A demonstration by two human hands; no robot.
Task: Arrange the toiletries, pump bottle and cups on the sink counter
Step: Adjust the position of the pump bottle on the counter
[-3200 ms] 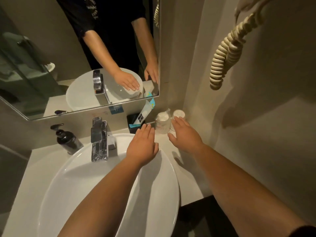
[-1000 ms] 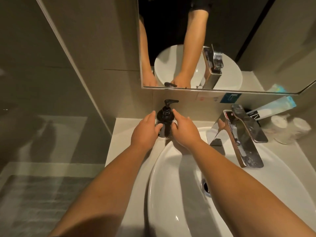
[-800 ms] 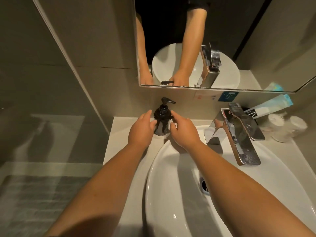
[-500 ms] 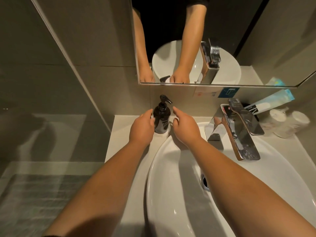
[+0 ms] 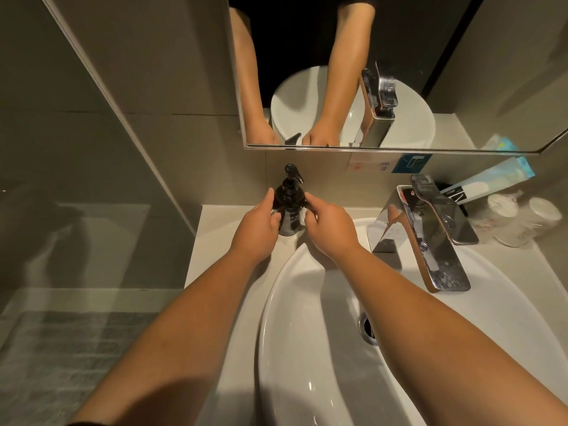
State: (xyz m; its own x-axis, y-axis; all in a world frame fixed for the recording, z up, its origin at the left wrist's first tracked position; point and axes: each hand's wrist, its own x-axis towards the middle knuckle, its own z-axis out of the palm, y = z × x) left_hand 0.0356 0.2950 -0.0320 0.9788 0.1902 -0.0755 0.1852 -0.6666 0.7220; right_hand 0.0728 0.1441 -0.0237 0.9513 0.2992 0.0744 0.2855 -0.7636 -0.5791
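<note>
Step in hand: squaring up the pump bottle [image 5: 289,207], upright on the surface [image 5: 215,241] at the back left corner, just beside the basin [image 5: 307,348]. Left hand [image 5: 256,230] and right hand [image 5: 329,229] flank it, fingers curled loosely against its sides, not clamped. Nozzle points right. Next move likely calls for letting go without tipping it. Count: one pump bottle, two wrapped cups [image 5: 519,219], one tube [image 5: 488,182] beyond the tap [image 5: 436,229].

Lighting: dim, warm, from overhead; forearm shadows fall into the white basin [image 5: 307,348]. Glare: bright highlights on chrome faucet [image 5: 436,241] and basin rim. Optics: wide-angle bending at edges; mirror [image 5: 461,87] edge slants. Focus: mostly sharp; wrapped cups [image 5: 519,222] soft
</note>
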